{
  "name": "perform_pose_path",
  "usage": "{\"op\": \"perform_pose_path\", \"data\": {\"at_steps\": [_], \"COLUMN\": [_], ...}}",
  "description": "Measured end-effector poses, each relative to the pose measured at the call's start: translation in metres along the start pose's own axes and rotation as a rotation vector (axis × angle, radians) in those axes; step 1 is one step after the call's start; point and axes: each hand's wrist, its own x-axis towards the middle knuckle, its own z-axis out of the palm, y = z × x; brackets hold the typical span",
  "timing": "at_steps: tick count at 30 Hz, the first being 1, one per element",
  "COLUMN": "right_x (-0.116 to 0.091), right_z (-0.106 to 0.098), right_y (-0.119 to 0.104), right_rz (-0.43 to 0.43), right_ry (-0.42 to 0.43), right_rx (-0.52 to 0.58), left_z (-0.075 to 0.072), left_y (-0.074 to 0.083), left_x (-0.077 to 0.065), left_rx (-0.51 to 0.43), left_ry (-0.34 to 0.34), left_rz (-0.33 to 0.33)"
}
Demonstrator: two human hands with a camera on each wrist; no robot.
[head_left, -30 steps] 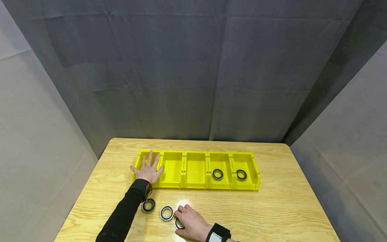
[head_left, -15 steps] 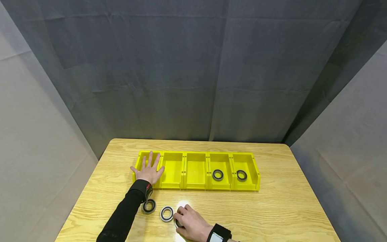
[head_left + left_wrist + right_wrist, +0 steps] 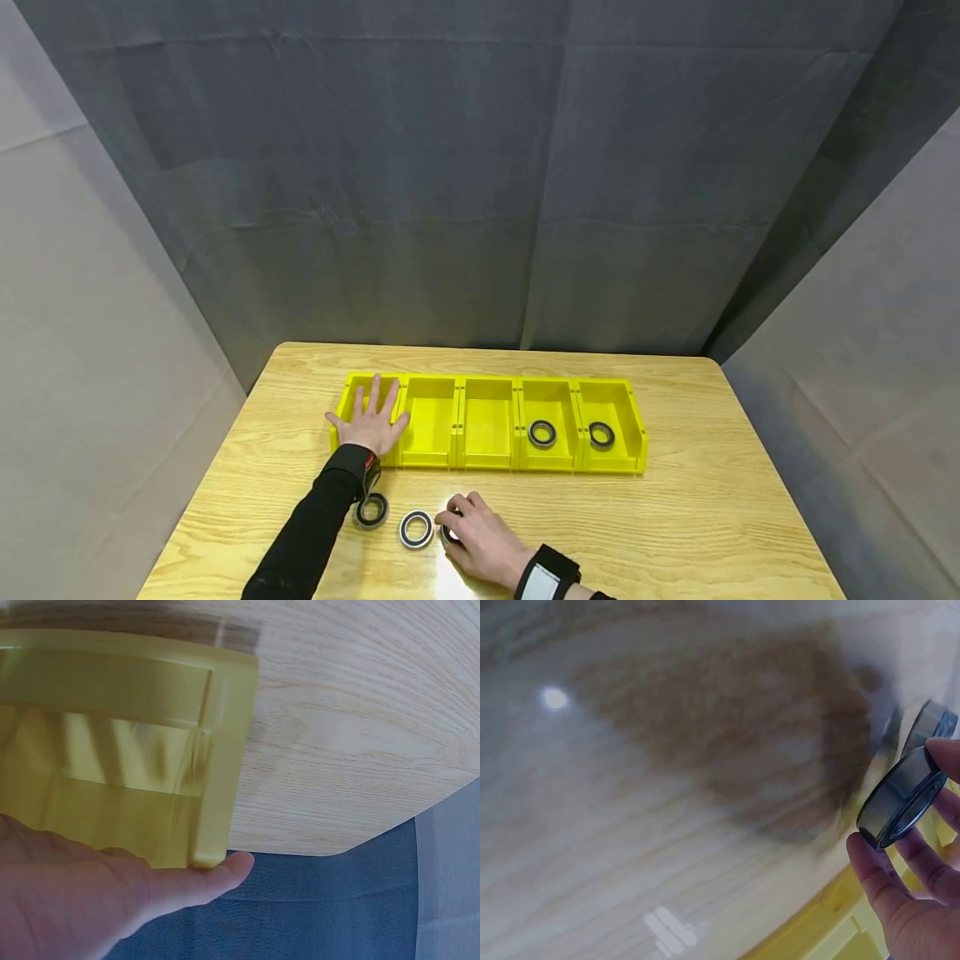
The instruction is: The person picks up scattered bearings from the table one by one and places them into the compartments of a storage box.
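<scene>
In the head view my left hand [image 3: 367, 429] lies spread over the leftmost compartment of the yellow bin row [image 3: 487, 417]. One finger runs along the bin's end wall [image 3: 229, 765] in the left wrist view. My right hand [image 3: 489, 542] pinches a ball bearing [image 3: 900, 799] between thumb and fingertips, tilted just over the table in the right wrist view. Left of it on the table lie a second bearing [image 3: 416, 530] and a third bearing [image 3: 372, 511], the latter by my left cuff. The two rightmost compartments hold one bearing [image 3: 542, 433] and another bearing [image 3: 602, 435].
The wooden table [image 3: 712, 517] carries the bin row across its middle, with its far edge a little behind. A dark grey curtain [image 3: 420, 183] hangs behind, and pale grey panels [image 3: 97, 333] flank both sides.
My right hand has lifted slightly and shifted a little right and away from the front edge, bringing the pinched bearing along. The left hand has stayed put on the bin.
</scene>
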Motion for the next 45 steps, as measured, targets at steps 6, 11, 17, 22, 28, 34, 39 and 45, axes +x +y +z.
{"op": "perform_pose_path", "data": {"at_steps": [6,11,17,22,28,34,39,45], "right_x": [0.003,0.008,0.018,0.029,0.041,0.053,0.061,0.065], "right_z": [-0.009,-0.019,-0.033,-0.044,-0.054,-0.056,-0.050,-0.041], "right_y": [0.010,0.020,0.037,0.055,0.076,0.092,0.097,0.103], "right_rz": [0.026,0.060,0.138,0.208,0.312,0.322,0.300,0.330], "right_ry": [0.016,0.032,0.046,0.081,0.100,0.099,0.071,0.025], "right_rx": [-0.008,-0.013,-0.012,-0.025,-0.019,-0.076,-0.134,-0.187], "left_z": [0.001,-0.001,0.000,0.005,0.009,0.009,0.016,0.020], "left_y": [0.000,-0.001,0.002,0.008,0.011,0.014,0.016,0.020], "left_x": [0.001,-0.001,-0.002,0.001,0.000,-0.004,-0.008,-0.009], "left_rx": [0.003,-0.013,-0.021,-0.012,0.014,-0.006,0.002,0.007], "left_ry": [0.002,-0.003,-0.013,-0.002,0.009,0.036,0.032,0.025], "left_rz": [0.003,0.001,-0.003,0.004,0.007,0.021,0.025,0.020]}}
